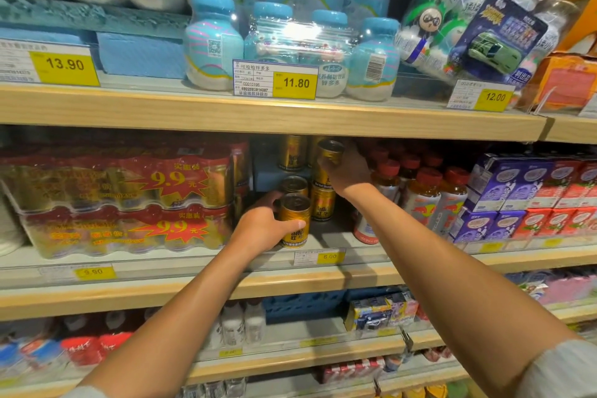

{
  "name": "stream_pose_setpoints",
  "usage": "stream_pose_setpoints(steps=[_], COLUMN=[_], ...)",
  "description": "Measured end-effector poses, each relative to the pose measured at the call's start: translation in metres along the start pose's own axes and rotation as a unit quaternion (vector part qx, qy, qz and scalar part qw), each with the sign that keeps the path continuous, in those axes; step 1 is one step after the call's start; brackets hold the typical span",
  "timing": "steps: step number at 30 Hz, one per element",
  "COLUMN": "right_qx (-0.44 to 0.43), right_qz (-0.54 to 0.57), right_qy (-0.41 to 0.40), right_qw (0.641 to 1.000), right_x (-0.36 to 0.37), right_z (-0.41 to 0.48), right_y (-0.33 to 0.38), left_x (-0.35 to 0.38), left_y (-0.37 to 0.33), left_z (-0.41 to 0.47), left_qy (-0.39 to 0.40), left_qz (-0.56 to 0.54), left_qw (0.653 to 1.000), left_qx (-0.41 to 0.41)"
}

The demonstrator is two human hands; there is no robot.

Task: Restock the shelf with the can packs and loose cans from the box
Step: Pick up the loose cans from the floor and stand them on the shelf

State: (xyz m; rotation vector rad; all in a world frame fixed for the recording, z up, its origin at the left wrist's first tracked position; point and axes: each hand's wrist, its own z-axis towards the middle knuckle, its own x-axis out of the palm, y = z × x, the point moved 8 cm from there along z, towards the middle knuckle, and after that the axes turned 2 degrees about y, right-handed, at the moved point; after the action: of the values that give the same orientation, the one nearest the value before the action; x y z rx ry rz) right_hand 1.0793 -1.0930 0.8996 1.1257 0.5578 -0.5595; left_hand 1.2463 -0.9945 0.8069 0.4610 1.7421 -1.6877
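On the middle shelf (193, 271) my left hand (261, 226) grips a gold can (294, 220) standing at the shelf's front. Higher up, my right hand (347, 171) holds a second gold can (330, 152), tilted, above a stacked can (323, 203). More loose gold cans (292, 152) stand behind, some on a blue riser. Two wrapped can packs (122, 200) with 9.9 stickers are stacked to the left. The box is out of view.
Red-capped bottles (423, 194) stand right of the cans, then purple and red cartons (529, 200). The shelf above (258, 116) hangs low over the cans and carries blue bottle packs (290, 48). Lower shelves hold small bottles and cartons.
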Motion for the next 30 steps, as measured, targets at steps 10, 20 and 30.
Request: stream_pose_setpoints(steps=[10, 20, 30], right_qx=[0.086, 0.102, 0.104], right_qz=[0.010, 0.015, -0.014], right_qy=[0.045, 0.071, 0.091], right_qw=[0.995, 0.992, 0.990], right_x=[0.026, 0.038, 0.042], right_z=[-0.014, -0.024, -0.031], right_y=[-0.032, -0.038, -0.041], left_x=[0.009, -0.035, -0.029], left_y=[-0.001, -0.023, -0.045], left_z=[-0.006, 0.014, 0.037], left_qy=[0.051, -0.091, -0.129], left_qz=[0.076, -0.136, -0.115], left_qw=[0.995, 0.986, 0.984], left_qx=[-0.044, 0.019, 0.040])
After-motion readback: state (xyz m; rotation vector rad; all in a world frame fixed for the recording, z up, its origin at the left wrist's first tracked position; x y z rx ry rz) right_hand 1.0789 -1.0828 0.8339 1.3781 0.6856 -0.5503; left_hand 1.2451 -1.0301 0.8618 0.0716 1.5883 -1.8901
